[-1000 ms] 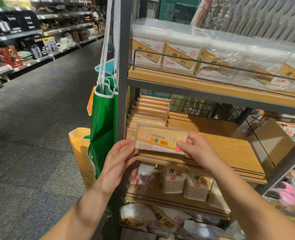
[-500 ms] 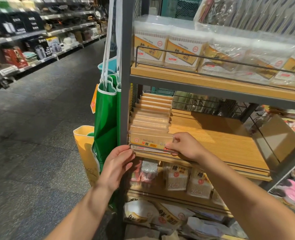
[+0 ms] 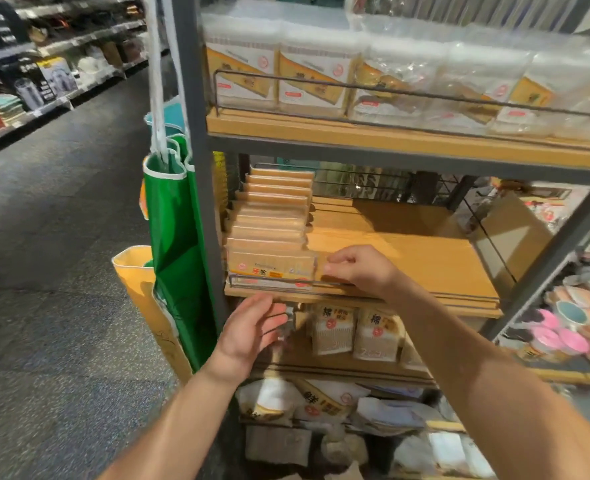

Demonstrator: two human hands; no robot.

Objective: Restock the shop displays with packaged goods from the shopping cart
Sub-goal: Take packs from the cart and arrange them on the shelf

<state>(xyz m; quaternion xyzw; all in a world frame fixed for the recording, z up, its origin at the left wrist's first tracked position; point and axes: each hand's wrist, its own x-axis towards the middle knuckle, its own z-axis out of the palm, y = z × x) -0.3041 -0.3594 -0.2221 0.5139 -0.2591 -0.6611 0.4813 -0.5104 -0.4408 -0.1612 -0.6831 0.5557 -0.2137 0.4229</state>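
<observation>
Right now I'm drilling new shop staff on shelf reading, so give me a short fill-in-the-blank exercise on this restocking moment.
1. The front toothpick pack stands on the ______ shelf of the rack, behind its wire rail.
2. The ______ hand touches that pack's end.
3. The left hand hovers open ______ the wooden shelf.
4. The bag hanging on the rack's post is ______.

Missing words: middle; right; below; green

Top-shelf packs (image 3: 425, 81) blurred, labels unreadable, left hand (image 3: 252, 327) smeared, covering a packet behind its fingers (image 3: 272, 320)
</observation>
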